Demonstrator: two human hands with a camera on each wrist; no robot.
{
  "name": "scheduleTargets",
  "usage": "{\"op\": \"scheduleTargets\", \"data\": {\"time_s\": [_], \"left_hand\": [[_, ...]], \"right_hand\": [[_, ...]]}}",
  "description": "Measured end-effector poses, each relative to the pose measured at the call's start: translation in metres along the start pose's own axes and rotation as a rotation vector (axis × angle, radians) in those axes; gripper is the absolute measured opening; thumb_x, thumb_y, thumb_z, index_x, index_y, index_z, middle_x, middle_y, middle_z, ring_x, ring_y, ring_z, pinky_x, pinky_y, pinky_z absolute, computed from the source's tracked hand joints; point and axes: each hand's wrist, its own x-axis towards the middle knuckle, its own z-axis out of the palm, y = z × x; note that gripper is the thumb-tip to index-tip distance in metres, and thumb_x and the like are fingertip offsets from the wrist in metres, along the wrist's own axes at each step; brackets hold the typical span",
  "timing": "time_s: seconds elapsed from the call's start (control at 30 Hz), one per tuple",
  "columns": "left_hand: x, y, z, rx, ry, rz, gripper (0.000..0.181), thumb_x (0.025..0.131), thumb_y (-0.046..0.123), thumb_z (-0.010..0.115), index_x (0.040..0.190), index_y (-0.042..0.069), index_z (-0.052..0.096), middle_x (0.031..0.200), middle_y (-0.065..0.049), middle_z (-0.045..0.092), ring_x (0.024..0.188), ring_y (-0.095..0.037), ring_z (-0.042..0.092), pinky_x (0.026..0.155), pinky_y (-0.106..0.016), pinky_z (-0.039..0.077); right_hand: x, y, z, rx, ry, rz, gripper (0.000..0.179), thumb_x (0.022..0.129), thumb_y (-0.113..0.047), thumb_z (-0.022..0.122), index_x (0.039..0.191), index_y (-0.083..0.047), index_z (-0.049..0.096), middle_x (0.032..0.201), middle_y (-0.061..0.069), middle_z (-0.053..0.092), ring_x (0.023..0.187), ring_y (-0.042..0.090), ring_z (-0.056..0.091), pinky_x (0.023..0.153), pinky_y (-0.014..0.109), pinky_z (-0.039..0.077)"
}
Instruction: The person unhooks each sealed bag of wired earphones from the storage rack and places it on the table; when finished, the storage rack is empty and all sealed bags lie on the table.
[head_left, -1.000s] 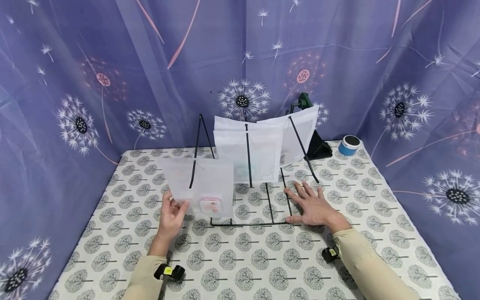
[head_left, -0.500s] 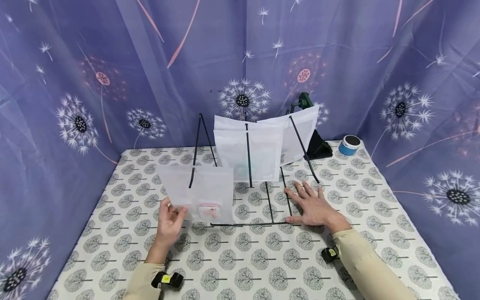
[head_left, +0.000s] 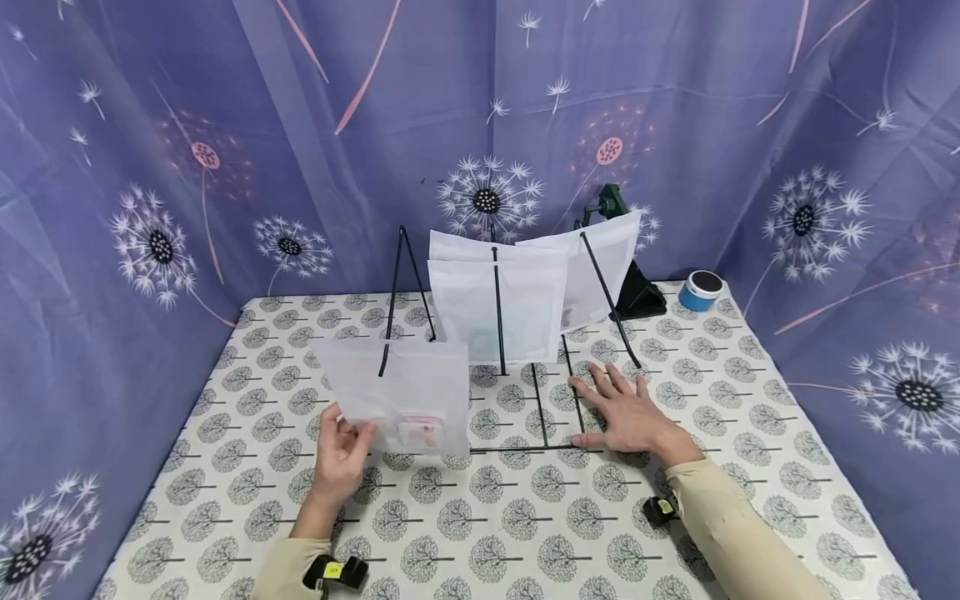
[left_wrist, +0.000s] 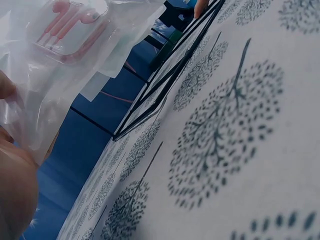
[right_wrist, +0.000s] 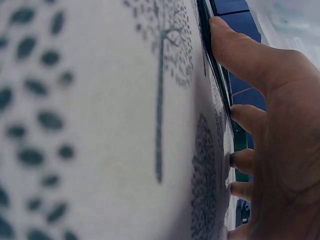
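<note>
Left hand (head_left: 341, 446) pinching, thumb in front, the lower left corner of a square, cloudy-white translucent plastic pouch (head_left: 423, 379); inside, a clear, rounded case (left_wrist: 75, 30) with pinkish-red earphones. Pouch sits at the left rod of a black wire display rack (head_left: 517, 449), the rod's tip showing over its upper part; whether it is threaded through, cannot tell from here. Its lower part hides the front left corner of the rack's base. Right hand (head_left: 626, 417) palm down, grip spread wide and holding nothing, thumb touching the base's front right corner. Two more cloudy pouches hang one behind the other on the middle rod, the front one (head_left: 465, 312) with a pale green item showing faintly; together they block much of the rack's back. Another, tilted pouch (head_left: 615, 250) hangs at the right rod, partly covering a dark green and black stand (head_left: 640, 296) behind it. Farther right, near the stand, a squat blue tub (head_left: 697, 300) with a white, dark-topped lid. All on a tabletop (head_left: 472, 533) under white cloth printed with grey trees; purple-blue dandelion curtain (head_left: 337, 208) close around back and sides.
</note>
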Motion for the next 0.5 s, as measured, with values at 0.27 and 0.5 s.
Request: {"op": "scheduleTargets", "data": {"time_s": [0.27,0.5], "left_hand": [[-0.0034,0.0042,0.0004,0.021,0.005,0.002,0.049,0.081,-0.033,0.040,0.126,-0.018,0.028,0.117,-0.004,0.064,0.101,-0.012,0.065,0.082,-0.019,0.056],[-0.0087,0.0069,-0.0001,0.015,-0.004,0.015,0.048,0.080,-0.033,0.040,0.124,-0.019,0.027,0.118,-0.005,0.061,0.103,-0.013,0.063,0.085,-0.020,0.055]], "right_hand": [[-0.0009,-0.0002,-0.0015,-0.005,-0.004,0.006,0.103,0.075,-0.081,0.054,0.156,-0.024,0.024,0.163,0.018,0.013,0.148,0.046,0.006,0.107,0.079,0.002],[-0.0001,0.0000,-0.0005,0.003,-0.005,0.003,0.102,0.076,-0.081,0.054,0.156,-0.024,0.024,0.163,0.018,0.013,0.148,0.046,0.006,0.107,0.079,0.002]]}}
